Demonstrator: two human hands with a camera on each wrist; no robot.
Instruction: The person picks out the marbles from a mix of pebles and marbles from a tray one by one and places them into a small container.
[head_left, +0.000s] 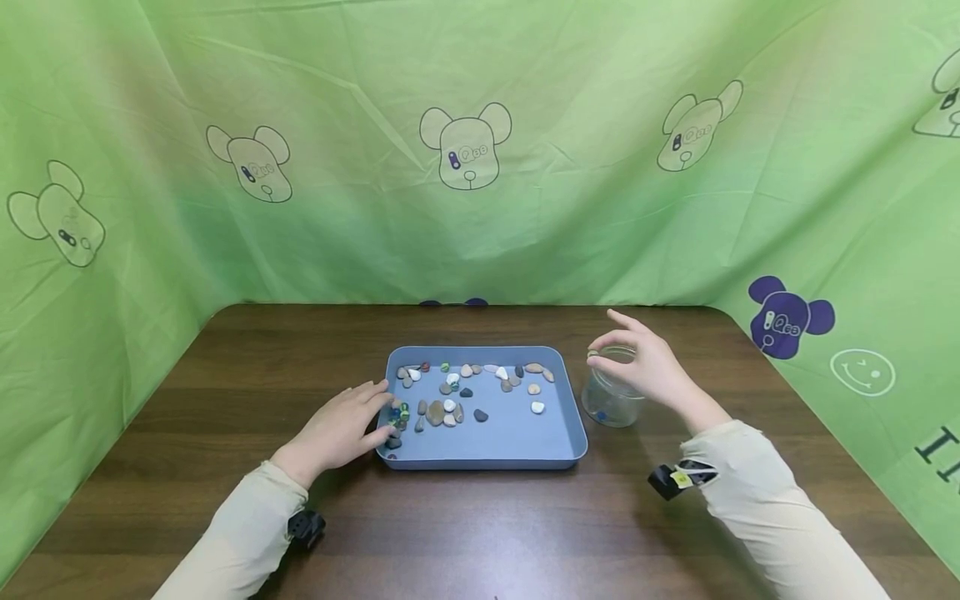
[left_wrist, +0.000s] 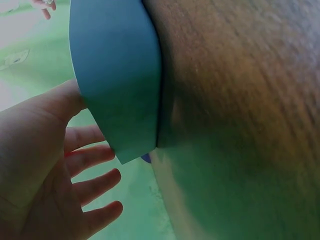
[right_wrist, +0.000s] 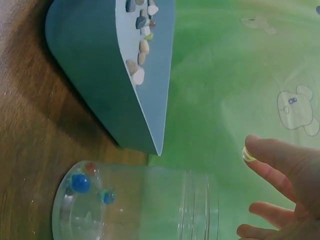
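Observation:
My right hand (head_left: 648, 367) pinches a yellowish-green and clear marble (right_wrist: 248, 154) between thumb and index finger, just above the mouth of a clear jar (head_left: 613, 402). The other fingers are spread. Through the jar's wall, the right wrist view shows a blue marble (right_wrist: 80, 183), a smaller blue one and a reddish one at the bottom. Left of the jar lies a blue tray (head_left: 517, 442) with stones and marbles. Over its left rim reaches my left hand (head_left: 341, 425), fingers apart, beside a cluster of marbles (head_left: 404, 411) in the tray.
Grey, white and brown stones (head_left: 436, 412) are scattered over the tray's left half and along its far side. The tray and jar stand on a dark wooden table (head_left: 480, 533). Green cloth (head_left: 360, 242) printed with bear heads hangs behind and at both sides.

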